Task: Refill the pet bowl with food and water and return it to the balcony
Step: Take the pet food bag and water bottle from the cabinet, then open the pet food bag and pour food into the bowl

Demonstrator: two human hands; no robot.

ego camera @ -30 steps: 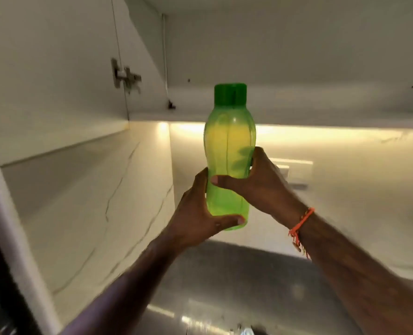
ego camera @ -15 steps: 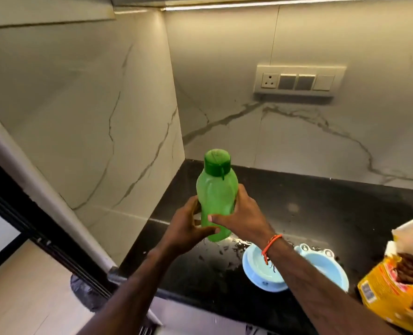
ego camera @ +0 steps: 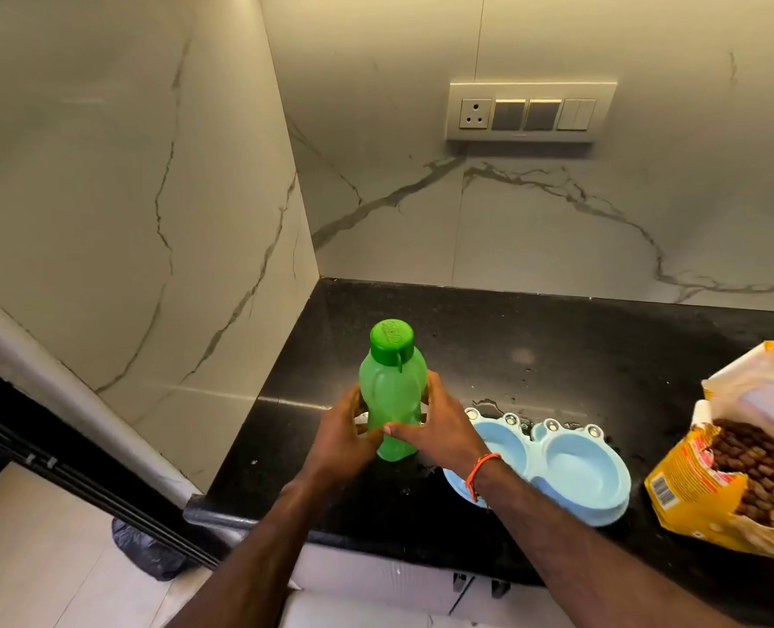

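Observation:
A green plastic bottle (ego camera: 392,387) with a closed green cap stands upright on the black countertop (ego camera: 557,355), near its left end. My left hand (ego camera: 342,435) wraps its lower left side and my right hand (ego camera: 439,423) wraps its lower right side. Just right of the bottle lies a light blue double pet bowl (ego camera: 566,469); both hollows look empty, and my right wrist covers part of the left one. An opened yellow bag of brown kibble (ego camera: 738,473) lies at the right edge.
Marble-pattern walls close the corner on the left and behind. A switch and socket plate (ego camera: 530,111) sits on the back wall. Water drops (ego camera: 489,405) lie on the counter behind the bowl. A dark bag (ego camera: 149,555) sits on the floor below the counter's left end.
Both hands brought the bottle down from in front of the upper cabinet to the countertop. The view tilted down, and the bowl and kibble bag came into sight.

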